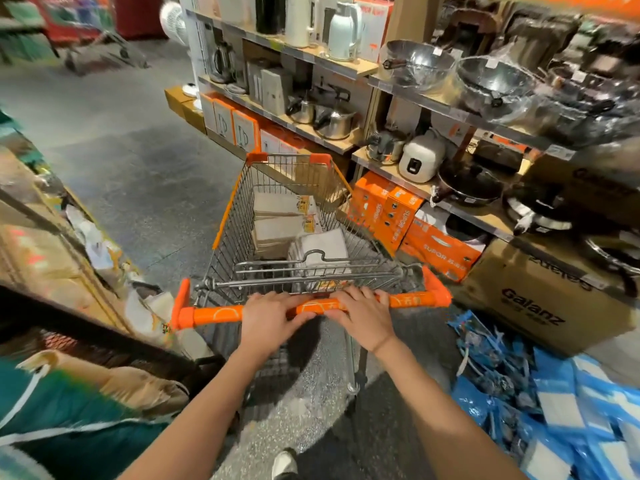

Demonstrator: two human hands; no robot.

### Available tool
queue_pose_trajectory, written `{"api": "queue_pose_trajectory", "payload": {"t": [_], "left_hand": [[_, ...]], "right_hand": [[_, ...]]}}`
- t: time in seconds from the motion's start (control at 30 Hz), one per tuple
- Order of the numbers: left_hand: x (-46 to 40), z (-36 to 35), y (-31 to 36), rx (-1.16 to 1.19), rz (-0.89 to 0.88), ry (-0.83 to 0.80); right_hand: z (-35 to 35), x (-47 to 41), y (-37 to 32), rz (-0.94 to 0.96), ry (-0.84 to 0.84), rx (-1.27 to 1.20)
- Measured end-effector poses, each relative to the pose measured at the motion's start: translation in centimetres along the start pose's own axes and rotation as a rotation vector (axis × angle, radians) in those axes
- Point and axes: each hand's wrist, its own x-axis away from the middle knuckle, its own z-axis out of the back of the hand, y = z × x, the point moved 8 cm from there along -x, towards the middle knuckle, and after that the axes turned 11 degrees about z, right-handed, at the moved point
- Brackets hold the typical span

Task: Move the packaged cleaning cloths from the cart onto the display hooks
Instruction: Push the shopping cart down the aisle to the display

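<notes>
1. The person stood behind a silver wire shopping cart (242,216) in a shop aisle, both arms stretched forward to its orange plastic handle bar (207,315).
2. The left hand (268,315) lay over the bar with its fingers curled round it. The right hand (362,313) held the bar just beside it in the same way. I took the close, centred hold as a grip for pushing or steering the cart, not for lifting anything out.
3. The packaged cleaning cloths (280,216), flat pale squares in clear wrap with small yellow labels, lay stacked in the basket. One more whitish pack (323,247) sat nearer the handle. None had left the cart.
4. I could see no display hooks from where the cart stood, so the hanging had not begun.
5. To the right ran wooden shelves with metal edges (408,88), holding shiny steel pots, woks wrapped in film and a white rice cooker (420,157).
6. Below them sat glossy orange cardboard boxes (398,213) and a plain brown carton (540,303).
7. Crinkled blue plastic packets (554,403) were heaped on the speckled grey floor.
</notes>
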Motion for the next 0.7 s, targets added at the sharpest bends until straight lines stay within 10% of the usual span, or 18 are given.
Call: {"api": "queue_pose_trajectory", "payload": {"t": [0.7], "left_hand": [[-18.4, -5.4, -3.2, -0.011, 0.103, 0.072]], "right_hand": [[0.7, -19.8, 9.2, 0.137, -0.054, -0.093]]}}
